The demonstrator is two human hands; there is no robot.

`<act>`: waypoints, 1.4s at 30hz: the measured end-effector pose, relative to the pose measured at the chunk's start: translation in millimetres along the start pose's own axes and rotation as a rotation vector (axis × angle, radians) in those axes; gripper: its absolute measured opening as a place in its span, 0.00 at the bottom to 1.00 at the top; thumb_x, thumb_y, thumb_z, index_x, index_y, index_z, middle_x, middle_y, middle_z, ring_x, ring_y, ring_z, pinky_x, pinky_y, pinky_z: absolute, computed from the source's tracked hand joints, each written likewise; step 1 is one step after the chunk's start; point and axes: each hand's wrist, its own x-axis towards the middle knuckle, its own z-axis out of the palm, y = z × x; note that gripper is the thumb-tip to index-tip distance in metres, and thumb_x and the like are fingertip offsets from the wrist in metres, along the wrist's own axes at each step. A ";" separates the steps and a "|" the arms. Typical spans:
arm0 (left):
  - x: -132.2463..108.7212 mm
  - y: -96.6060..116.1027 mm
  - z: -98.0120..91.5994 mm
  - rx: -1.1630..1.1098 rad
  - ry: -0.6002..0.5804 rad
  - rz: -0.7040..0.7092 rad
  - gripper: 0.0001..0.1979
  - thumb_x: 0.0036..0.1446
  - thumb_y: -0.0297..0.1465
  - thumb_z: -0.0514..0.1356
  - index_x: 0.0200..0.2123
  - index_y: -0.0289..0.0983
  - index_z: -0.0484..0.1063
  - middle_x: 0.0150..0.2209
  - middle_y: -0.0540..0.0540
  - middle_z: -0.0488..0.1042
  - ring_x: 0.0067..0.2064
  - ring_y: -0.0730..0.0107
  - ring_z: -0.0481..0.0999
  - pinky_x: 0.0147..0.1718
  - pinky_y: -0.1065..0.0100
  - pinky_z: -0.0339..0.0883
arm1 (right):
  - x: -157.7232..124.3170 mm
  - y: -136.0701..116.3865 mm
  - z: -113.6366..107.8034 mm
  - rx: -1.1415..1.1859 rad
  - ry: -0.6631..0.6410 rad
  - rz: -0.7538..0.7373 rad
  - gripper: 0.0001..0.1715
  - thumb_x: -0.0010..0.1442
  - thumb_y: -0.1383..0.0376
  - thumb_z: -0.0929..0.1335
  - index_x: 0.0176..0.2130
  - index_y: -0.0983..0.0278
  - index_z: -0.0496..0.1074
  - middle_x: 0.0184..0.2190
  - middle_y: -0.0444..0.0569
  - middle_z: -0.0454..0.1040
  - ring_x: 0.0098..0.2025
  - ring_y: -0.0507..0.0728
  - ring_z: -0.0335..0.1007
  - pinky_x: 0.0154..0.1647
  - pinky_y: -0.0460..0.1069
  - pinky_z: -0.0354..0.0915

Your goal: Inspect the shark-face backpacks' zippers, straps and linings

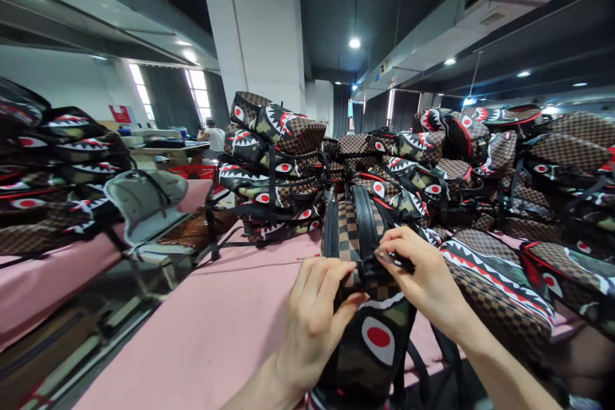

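Note:
A backpack (379, 339) stands in front of me on the pink-covered table. It has a brown check pattern, camouflage and a red-and-white eye, and black zipped edges run along its upper part. My left hand (317, 314) is closed on its left side, fingertips and thumb pressed into the fabric. My right hand (418, 262) is closed in a pinch at the backpack's black trim, close to the left fingertips. Something small, dark and partly shiny shows between the right fingers; its kind I cannot make out. Black straps (420, 368) hang at the backpack's right side.
Similar backpacks are stacked on the pink table (206, 327) behind (276, 166) and to the right (500, 282). Another stack (62, 173) is at far left. A grey chair (144, 205) stands beside the table. A person (214, 139) is in the background near a white pillar (259, 25).

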 end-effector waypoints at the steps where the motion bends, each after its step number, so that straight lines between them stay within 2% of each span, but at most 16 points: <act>1: -0.1 0.0 -0.1 -0.001 -0.004 0.003 0.14 0.53 0.25 0.60 0.43 0.36 0.63 0.37 0.45 0.68 0.39 0.65 0.64 0.36 0.65 0.63 | -0.1 -1.9 -1.8 0.064 -0.026 0.021 0.07 0.57 0.71 0.62 0.31 0.63 0.69 0.33 0.47 0.71 0.34 0.52 0.68 0.35 0.45 0.64; 7: 1.3 -1.8 -1.8 0.007 -0.022 -0.049 0.12 0.53 0.24 0.59 0.42 0.37 0.64 0.36 0.45 0.68 0.39 0.65 0.64 0.37 0.65 0.63 | -16.1 -6.2 -10.6 0.252 -0.196 0.090 0.05 0.56 0.67 0.66 0.28 0.64 0.71 0.23 0.42 0.72 0.26 0.49 0.67 0.28 0.42 0.60; 11: 12.1 -9.4 -8.4 -0.051 -0.070 0.025 0.10 0.57 0.23 0.55 0.42 0.36 0.66 0.36 0.46 0.70 0.39 0.68 0.67 0.36 0.68 0.63 | -25.2 3.8 -14.1 0.234 -0.131 0.174 0.09 0.58 0.63 0.66 0.27 0.64 0.71 0.22 0.42 0.72 0.25 0.49 0.67 0.29 0.42 0.60; 15: 40.2 -19.5 -14.9 -0.074 -0.259 0.239 0.13 0.58 0.23 0.52 0.44 0.42 0.70 0.37 0.47 0.70 0.36 0.73 0.68 0.32 0.73 0.63 | -22.0 11.5 -13.1 0.235 -0.065 0.229 0.16 0.60 0.58 0.63 0.27 0.65 0.71 0.22 0.42 0.70 0.25 0.50 0.65 0.28 0.43 0.60; 17: 57.0 -21.6 -16.4 -0.050 -0.376 0.390 0.10 0.58 0.26 0.55 0.40 0.43 0.72 0.36 0.49 0.72 0.34 0.74 0.68 0.29 0.74 0.61 | -19.7 12.3 -11.7 0.244 -0.076 0.237 0.17 0.60 0.57 0.63 0.27 0.65 0.70 0.22 0.42 0.70 0.25 0.50 0.65 0.27 0.43 0.60; 20: 76.7 -21.6 -16.9 -0.038 -0.510 0.551 0.06 0.57 0.27 0.56 0.34 0.40 0.74 0.32 0.50 0.74 0.31 0.76 0.68 0.28 0.73 0.58 | -18.9 12.1 -10.5 0.248 -0.074 0.246 0.17 0.60 0.57 0.63 0.27 0.65 0.70 0.22 0.42 0.69 0.25 0.49 0.65 0.27 0.43 0.59; 22: 82.5 -22.1 -16.5 -0.071 -0.549 0.608 0.08 0.58 0.26 0.55 0.31 0.38 0.73 0.31 0.50 0.75 0.31 0.76 0.69 0.29 0.72 0.58 | -19.9 12.2 -10.6 0.239 -0.072 0.248 0.17 0.60 0.57 0.63 0.28 0.65 0.70 0.22 0.42 0.69 0.26 0.49 0.65 0.28 0.43 0.60; 24: 82.1 -24.6 -15.5 -0.128 -0.525 0.624 0.10 0.59 0.25 0.53 0.29 0.37 0.72 0.31 0.50 0.75 0.31 0.76 0.69 0.29 0.72 0.58 | -21.3 12.7 -11.1 0.221 -0.075 0.251 0.16 0.60 0.57 0.63 0.29 0.65 0.70 0.22 0.42 0.70 0.26 0.49 0.65 0.28 0.43 0.60; 27: 74.2 -31.1 -13.3 -0.221 -0.474 0.572 0.10 0.59 0.24 0.52 0.28 0.36 0.71 0.32 0.50 0.75 0.32 0.76 0.70 0.31 0.73 0.59 | -22.3 13.9 -11.7 0.214 -0.086 0.253 0.16 0.61 0.56 0.62 0.30 0.64 0.71 0.23 0.42 0.70 0.26 0.49 0.66 0.28 0.43 0.60; 31: 64.8 -35.9 -11.0 -0.318 -0.503 0.394 0.08 0.58 0.25 0.53 0.28 0.35 0.68 0.32 0.47 0.72 0.33 0.75 0.69 0.31 0.75 0.61 | -22.1 15.6 -11.8 0.200 -0.082 0.230 0.16 0.61 0.57 0.62 0.30 0.64 0.71 0.23 0.42 0.70 0.26 0.50 0.67 0.29 0.43 0.61; 33: 63.3 -34.4 -10.5 -0.367 -0.474 0.241 0.07 0.57 0.25 0.52 0.28 0.34 0.67 0.30 0.47 0.71 0.32 0.75 0.69 0.30 0.75 0.61 | -23.1 16.1 -11.4 0.183 -0.074 0.209 0.14 0.60 0.58 0.63 0.31 0.64 0.72 0.22 0.42 0.71 0.26 0.50 0.67 0.29 0.43 0.62; 35: 63.3 -31.6 -9.9 -0.406 -0.417 0.021 0.07 0.57 0.24 0.51 0.27 0.34 0.65 0.27 0.49 0.70 0.29 0.76 0.68 0.29 0.75 0.61 | -25.4 15.4 -10.1 0.145 -0.055 0.147 0.10 0.59 0.61 0.64 0.34 0.63 0.73 0.24 0.43 0.72 0.27 0.50 0.68 0.29 0.43 0.63; 36: 63.4 -30.4 -9.4 -0.421 -0.391 -0.087 0.07 0.57 0.23 0.51 0.27 0.35 0.64 0.26 0.50 0.70 0.28 0.77 0.68 0.28 0.76 0.61 | -26.8 14.5 -8.9 0.105 -0.043 0.082 0.08 0.58 0.63 0.65 0.36 0.63 0.73 0.26 0.43 0.73 0.28 0.50 0.69 0.30 0.43 0.63; 38: 63.3 -29.2 -8.0 -0.451 -0.380 -0.217 0.08 0.57 0.23 0.50 0.27 0.35 0.63 0.25 0.51 0.70 0.26 0.78 0.67 0.27 0.76 0.61 | -29.6 11.9 -5.5 -0.036 -0.024 -0.099 0.11 0.56 0.69 0.66 0.41 0.61 0.72 0.30 0.45 0.73 0.30 0.50 0.69 0.30 0.43 0.63; 40: 62.2 -30.2 -6.8 -0.464 -0.375 -0.208 0.08 0.57 0.23 0.51 0.26 0.35 0.65 0.25 0.51 0.70 0.26 0.78 0.68 0.28 0.76 0.62 | -31.3 9.5 -1.5 -0.215 -0.003 -0.272 0.17 0.54 0.75 0.63 0.42 0.61 0.72 0.30 0.45 0.73 0.28 0.50 0.69 0.28 0.43 0.62; 42: 60.5 -32.6 -6.8 -0.455 -0.388 -0.060 0.07 0.57 0.24 0.52 0.30 0.34 0.69 0.29 0.49 0.71 0.31 0.76 0.70 0.30 0.76 0.63 | -31.5 8.6 1.8 -0.320 0.018 -0.343 0.19 0.53 0.78 0.62 0.40 0.61 0.72 0.29 0.45 0.72 0.26 0.49 0.67 0.26 0.43 0.60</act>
